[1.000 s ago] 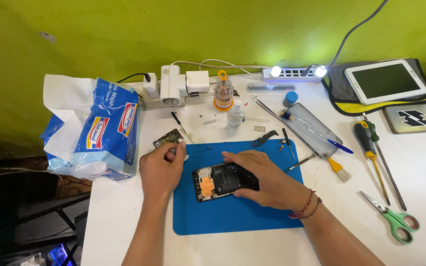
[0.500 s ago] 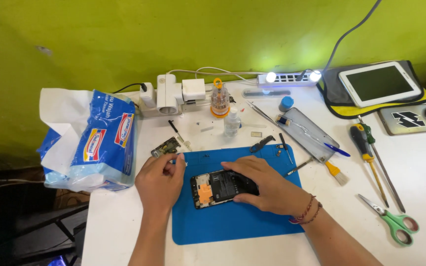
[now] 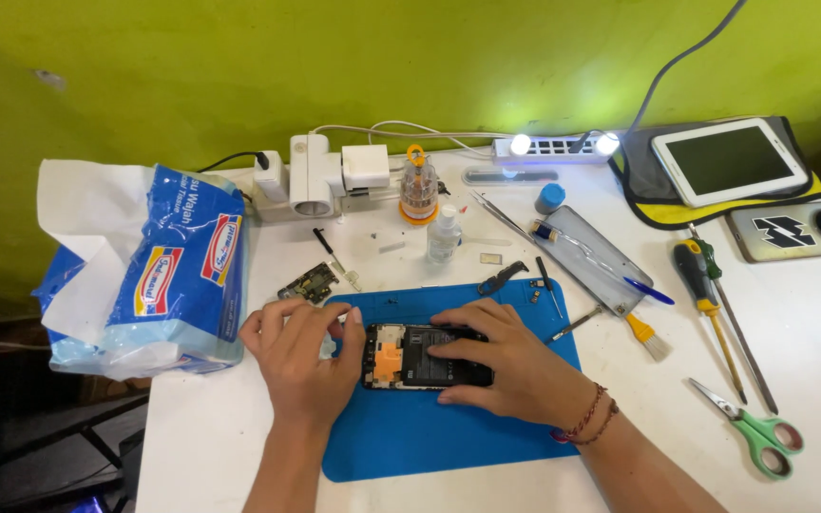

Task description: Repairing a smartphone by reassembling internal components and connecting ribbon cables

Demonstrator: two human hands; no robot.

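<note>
R hand (image 3: 505,366) flat, fingers spread on opened phone (image 3: 427,357); L hand (image 3: 301,351) curled beside; blue tissue pack (image 3: 173,275) far left.

Around the blue work mat (image 3: 448,442) we count one opened phone (image 3: 425,358) lying on it, with two hands on it: our left hand (image 3: 304,356) and our right hand (image 3: 505,366). To the right of the mat we count two screwdrivers (image 3: 705,299) and one pair of green-handled scissors (image 3: 753,432). Beyond the mat, toward the wall, we count one small clear bottle (image 3: 444,235), one loose circuit board (image 3: 308,282), one white tablet (image 3: 729,160) and two lit lamps (image 3: 563,144). Left of the mat we count one blue tissue pack (image 3: 178,271).
</note>
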